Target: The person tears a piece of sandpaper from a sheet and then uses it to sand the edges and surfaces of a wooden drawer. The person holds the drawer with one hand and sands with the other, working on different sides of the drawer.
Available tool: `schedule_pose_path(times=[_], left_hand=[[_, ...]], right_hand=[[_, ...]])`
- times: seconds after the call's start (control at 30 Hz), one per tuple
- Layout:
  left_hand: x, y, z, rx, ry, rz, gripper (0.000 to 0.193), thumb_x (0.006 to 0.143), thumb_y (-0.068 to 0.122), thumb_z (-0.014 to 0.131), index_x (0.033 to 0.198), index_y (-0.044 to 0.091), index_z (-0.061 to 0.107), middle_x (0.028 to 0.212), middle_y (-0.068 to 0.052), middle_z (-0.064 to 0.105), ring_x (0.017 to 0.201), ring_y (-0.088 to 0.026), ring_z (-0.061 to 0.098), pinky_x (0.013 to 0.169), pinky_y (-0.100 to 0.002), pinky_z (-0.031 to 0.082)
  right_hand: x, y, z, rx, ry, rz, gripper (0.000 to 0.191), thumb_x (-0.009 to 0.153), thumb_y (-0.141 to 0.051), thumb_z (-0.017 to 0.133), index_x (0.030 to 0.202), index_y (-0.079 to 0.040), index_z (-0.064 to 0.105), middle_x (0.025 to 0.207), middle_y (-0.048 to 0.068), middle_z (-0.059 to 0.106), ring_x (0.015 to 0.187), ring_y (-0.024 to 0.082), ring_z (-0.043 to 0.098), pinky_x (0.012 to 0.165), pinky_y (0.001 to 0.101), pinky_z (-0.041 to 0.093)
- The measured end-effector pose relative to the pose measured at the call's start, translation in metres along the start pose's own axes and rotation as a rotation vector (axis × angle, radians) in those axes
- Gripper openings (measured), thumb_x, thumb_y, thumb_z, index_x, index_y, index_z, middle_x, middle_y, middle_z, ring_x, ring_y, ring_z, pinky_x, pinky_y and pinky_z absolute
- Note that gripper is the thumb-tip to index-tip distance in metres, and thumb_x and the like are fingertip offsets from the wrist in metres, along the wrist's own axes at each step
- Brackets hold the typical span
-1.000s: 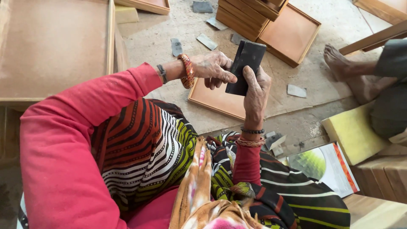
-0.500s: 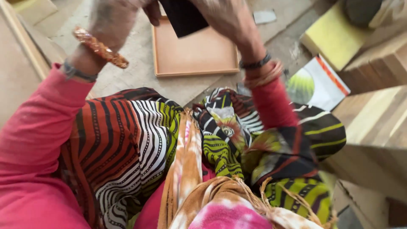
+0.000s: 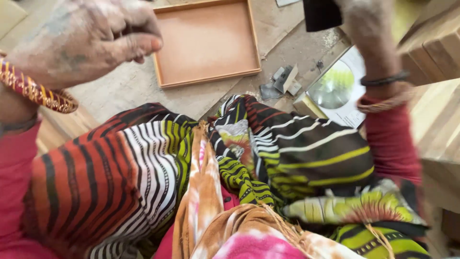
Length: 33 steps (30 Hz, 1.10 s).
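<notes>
Starting at 10 o'clock, the left hand (image 3: 81, 41) hangs over the floor (image 3: 120, 86) with its fingers (image 3: 136, 45) curled loosely inward, gripping nothing; a red and gold bangle (image 3: 36, 93) circles its wrist. At 12 o'clock a shallow orange-brown wooden tray (image 3: 207, 43) lies flat on the floor, open side up, just beyond the person's striped lap, probably set there to stay within easy reach. Small grey and wooden offcuts (image 3: 283, 81) lie just to its right, near a printed paper sheet (image 3: 338, 88). At 1 o'clock the right hand (image 3: 364, 26) is raised to the frame's upper edge, its fingers closed on a dark flat block (image 3: 321, 13), of which only the lower part shows. Held clear of the floor, the block appears to be kept free for handling. Pale wooden blocks (image 3: 433, 52) stand at 2 o'clock.
</notes>
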<state>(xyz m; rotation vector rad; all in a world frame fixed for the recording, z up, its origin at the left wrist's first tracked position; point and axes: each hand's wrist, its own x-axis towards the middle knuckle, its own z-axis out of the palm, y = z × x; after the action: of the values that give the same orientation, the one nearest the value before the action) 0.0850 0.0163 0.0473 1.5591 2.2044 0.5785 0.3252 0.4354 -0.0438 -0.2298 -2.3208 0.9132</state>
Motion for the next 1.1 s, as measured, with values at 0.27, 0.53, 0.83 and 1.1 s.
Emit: schedule_pose_path(times=[0.27, 0.53, 0.83, 1.1], left_hand=[[0.136, -0.067, 0.059, 0.298, -0.367, 0.480, 0.023, 0.092, 0.033, 0.056, 0.101, 0.017, 0.070, 0.100, -0.009, 0.071, 0.097, -0.031, 0.069, 0.086, -0.045, 0.054], [0.184, -0.192, 0.111, 0.374, -0.566, -0.110, 0.035, 0.098, 0.040, 0.055, 0.108, 0.010, 0.068, 0.108, -0.013, 0.072, 0.109, -0.031, 0.068, 0.099, -0.045, 0.051], [0.145, -0.296, 0.203, 0.020, -0.024, -0.695, 0.061, 0.095, 0.054, 0.067, 0.131, 0.004, 0.065, 0.129, -0.024, 0.067, 0.114, -0.041, 0.067, 0.098, -0.050, 0.053], [0.164, -0.294, 0.243, -0.138, 0.061, -0.912, 0.090, 0.080, 0.049, 0.082, 0.143, -0.005, 0.045, 0.125, -0.035, 0.065, 0.115, -0.046, 0.065, 0.098, -0.050, 0.053]], right_hand=[[-0.041, 0.126, 0.134, 0.288, 0.123, 0.579, 0.023, 0.099, -0.020, 0.066, 0.109, 0.000, 0.071, 0.091, 0.003, 0.071, 0.080, 0.013, 0.063, 0.072, 0.0335, 0.054], [-0.099, 0.177, 0.189, 0.877, 0.231, 1.012, 0.021, 0.100, -0.015, 0.065, 0.117, -0.002, 0.068, 0.101, 0.001, 0.071, 0.085, 0.010, 0.067, 0.076, 0.0266, 0.055], [-0.073, 0.187, 0.198, 0.984, 0.196, 1.050, 0.030, 0.096, -0.007, 0.066, 0.125, -0.002, 0.064, 0.106, 0.003, 0.071, 0.088, 0.012, 0.068, 0.079, 0.0284, 0.057], [-0.072, 0.183, 0.202, 1.230, 0.167, 1.124, 0.035, 0.097, -0.005, 0.061, 0.132, -0.003, 0.057, 0.109, 0.010, 0.070, 0.094, 0.018, 0.070, 0.084, 0.0322, 0.059]])
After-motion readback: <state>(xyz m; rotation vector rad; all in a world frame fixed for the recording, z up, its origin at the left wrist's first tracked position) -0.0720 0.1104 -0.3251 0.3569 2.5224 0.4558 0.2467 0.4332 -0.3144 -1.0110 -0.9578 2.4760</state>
